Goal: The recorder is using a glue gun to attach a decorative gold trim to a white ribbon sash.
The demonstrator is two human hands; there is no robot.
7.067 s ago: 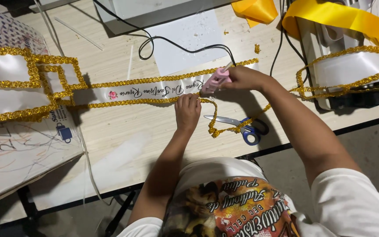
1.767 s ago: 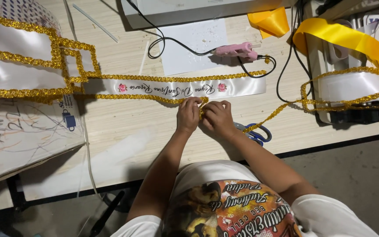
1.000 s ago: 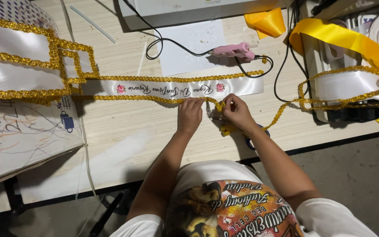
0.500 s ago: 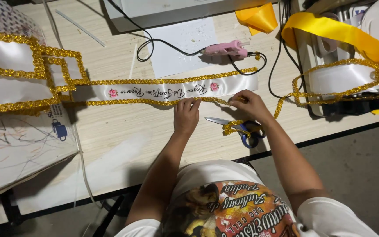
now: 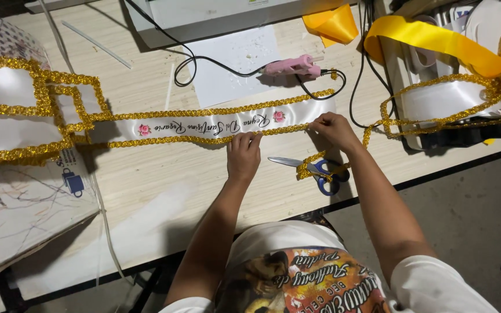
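White satin sash (image 5: 204, 124) with dark cursive lettering and small pink roses, lying flat across the pale wooden table (image 5: 146, 191), edged above and below with glittery gold braid trim (image 5: 175, 141). Left hand (image 5: 243, 155) laid palm down at the lower edge, fingers extended and pressing the braid onto the fabric just under the lettering, gripping nothing. Right hand (image 5: 334, 128) near the sash's right end, fingertips pinched closed on the same lower braid where it runs off the ribbon and trails down toward the table edge. Blue-handled scissors (image 5: 314, 169) lying between the two forearms, partly under the loose tail of trim. Pink hot-glue gun (image 5: 294, 65) resting on a white sheet of paper (image 5: 233, 58) just above the sash, black cord looping away. Further trimmed sashes stacked at the left, a yellow ribbon (image 5: 436, 40) and more gold braid at the right. Judged to be mid-way through fixing the lower trim, with the last stretch toward the right end being seated. Next move likely calling for firm pressure along that stretch, keeping the braid straight on the edge, then cutting the surplus tail.
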